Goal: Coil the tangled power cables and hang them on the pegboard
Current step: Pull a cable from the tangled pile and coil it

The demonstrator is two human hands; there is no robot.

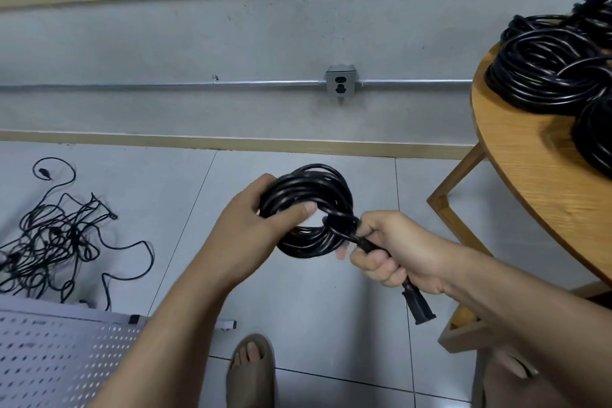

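Note:
A black power cable wound into a round coil (pixel 311 189) hangs in the air over the floor. My left hand (pixel 255 225) grips the coil's left side, thumb across the strands. My right hand (pixel 387 248) grips the cable's loose end where it wraps round the coil's lower right. The black plug (pixel 420 306) sticks out below my right fist. A tangled heap of thin black cables (pixel 56 242) lies on the tiled floor at the left. The white pegboard (pixel 49 354) lies flat at the lower left.
A round wooden table (pixel 530 175) at the right carries several black cable coils (pixel 546 76). A metal wall socket (pixel 341 84) sits on a conduit along the grey wall. My sandalled foot (pixel 251 368) stands on the tiles below the hands.

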